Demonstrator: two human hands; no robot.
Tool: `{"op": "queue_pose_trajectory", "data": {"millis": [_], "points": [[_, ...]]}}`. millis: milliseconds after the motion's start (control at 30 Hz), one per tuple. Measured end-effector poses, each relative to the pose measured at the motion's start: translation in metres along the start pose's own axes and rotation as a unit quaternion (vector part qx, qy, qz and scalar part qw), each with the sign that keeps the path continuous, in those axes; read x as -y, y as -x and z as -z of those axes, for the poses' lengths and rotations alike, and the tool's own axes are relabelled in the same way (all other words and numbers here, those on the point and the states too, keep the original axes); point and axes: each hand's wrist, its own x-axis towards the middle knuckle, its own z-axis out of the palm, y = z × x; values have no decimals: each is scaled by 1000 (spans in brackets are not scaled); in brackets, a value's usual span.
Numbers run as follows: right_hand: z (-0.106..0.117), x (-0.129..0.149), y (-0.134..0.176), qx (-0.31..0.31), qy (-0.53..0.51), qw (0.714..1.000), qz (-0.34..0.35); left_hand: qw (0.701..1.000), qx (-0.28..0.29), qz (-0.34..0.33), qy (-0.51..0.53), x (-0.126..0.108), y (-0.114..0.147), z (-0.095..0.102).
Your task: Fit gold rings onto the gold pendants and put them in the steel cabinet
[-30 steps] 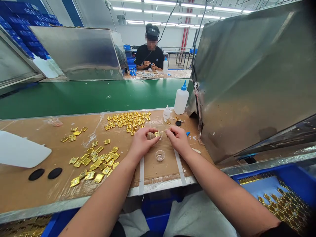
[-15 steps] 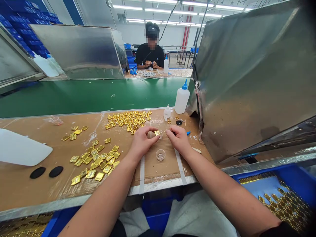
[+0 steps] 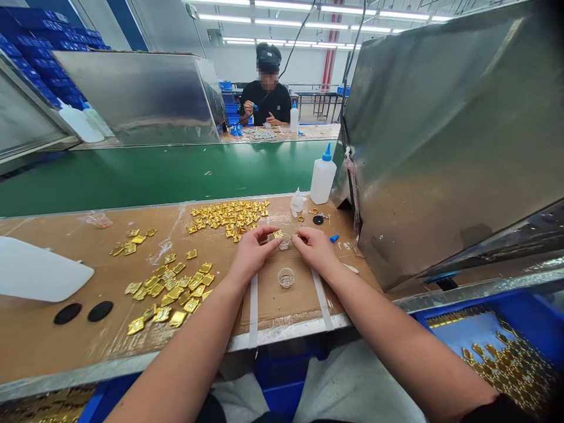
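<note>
My left hand (image 3: 254, 251) pinches a small square gold metal piece (image 3: 278, 234) between thumb and fingers. From the right, my right hand (image 3: 315, 249) grips a thin stick (image 3: 289, 239), whose tip points down at a small clear plastic cup (image 3: 284, 245). Closer to me stands a second clear cup (image 3: 286, 279) with a little clear content at its bottom. Loose gold pieces (image 3: 176, 282) lie scattered left of my left forearm, and a denser heap of gold pieces (image 3: 224, 214) lies beyond that hand.
A white bottle with a blue cap (image 3: 323, 181) and a small white dropper bottle (image 3: 298, 202) stand at the back right. Sheet-metal panel (image 3: 445, 147) walls the right side. Beyond the green belt (image 3: 163, 173) sits a co-worker (image 3: 267, 97). A blue bin (image 3: 497, 346) holds gold parts.
My right hand has shifted slightly left, and the stick has gone from beside the gold piece down toward the cup. The gold piece has moved a little left. The co-worker's hands have parted.
</note>
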Motion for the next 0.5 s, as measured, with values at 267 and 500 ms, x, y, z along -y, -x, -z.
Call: {"op": "queue_pose_trajectory", "data": {"millis": [267,500], "points": [[1,4,1,39,17,999,-4,995,30,25,93,-1,1,-2],[1,5,2,21,36,999,-7,996,37,12,81,-1,1,-3]]}}
